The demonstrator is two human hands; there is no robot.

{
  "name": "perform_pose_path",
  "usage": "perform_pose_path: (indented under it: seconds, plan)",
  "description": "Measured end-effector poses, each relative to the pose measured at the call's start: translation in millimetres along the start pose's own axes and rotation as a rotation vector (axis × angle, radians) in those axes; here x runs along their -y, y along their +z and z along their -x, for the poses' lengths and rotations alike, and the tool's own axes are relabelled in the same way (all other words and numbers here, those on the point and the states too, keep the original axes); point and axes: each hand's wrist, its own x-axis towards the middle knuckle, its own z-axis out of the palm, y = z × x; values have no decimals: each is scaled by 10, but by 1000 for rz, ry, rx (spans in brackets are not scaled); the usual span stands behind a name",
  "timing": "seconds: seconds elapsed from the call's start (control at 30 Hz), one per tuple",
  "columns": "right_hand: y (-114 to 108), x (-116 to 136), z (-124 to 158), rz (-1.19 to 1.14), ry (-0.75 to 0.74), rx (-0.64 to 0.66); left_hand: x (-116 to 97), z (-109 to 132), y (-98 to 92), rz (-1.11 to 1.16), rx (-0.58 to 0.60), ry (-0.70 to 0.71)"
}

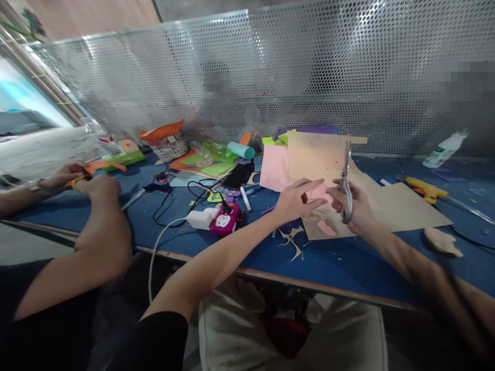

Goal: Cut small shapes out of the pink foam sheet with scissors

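Between my two hands is a small pink paper piece point(317, 192). My left hand point(297, 201) has its fingers closed on the left side of that piece. The silver scissors point(347, 198) stand upright in my right hand point(353, 206), blades pointing up, with the fingers wrapped round the handles. My right fingertips are close to the pink piece's right edge; whether they touch it is hard to tell. Beneath both hands lie large tan sheets point(402, 208). A pink sheet point(274, 167) lies to the left, and a small pink scrap point(327, 228) is below my hands.
A magenta power adapter point(225, 219) with cables sits left of my forearm. Tan scraps point(293, 241) lie near the front edge. At right are a yellow glue gun point(427, 189) and white bottle point(444, 149). A person's hands point(95, 180) work orange paper at left. A perforated screen point(270, 77) stands behind.
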Motion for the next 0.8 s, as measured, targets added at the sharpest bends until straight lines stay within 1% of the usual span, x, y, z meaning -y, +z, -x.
perform_pose_path:
  seconds: [0.1,0.33,0.53,0.67,0.8]
  plan:
    - [0,-21,-4,6,-12,8,3,-1,-3,-57,9,5]
    - [37,-21,22,17,1,16,5,-3,-8,-21,14,25]
    - [40,-4,35,35,-21,28,-11,-7,-29,-162,-9,28]
    - [44,5,46,30,-31,55,-8,-10,-48,-197,-7,49]
    - [43,2,47,13,-58,54,-6,-7,-60,-255,-2,76]
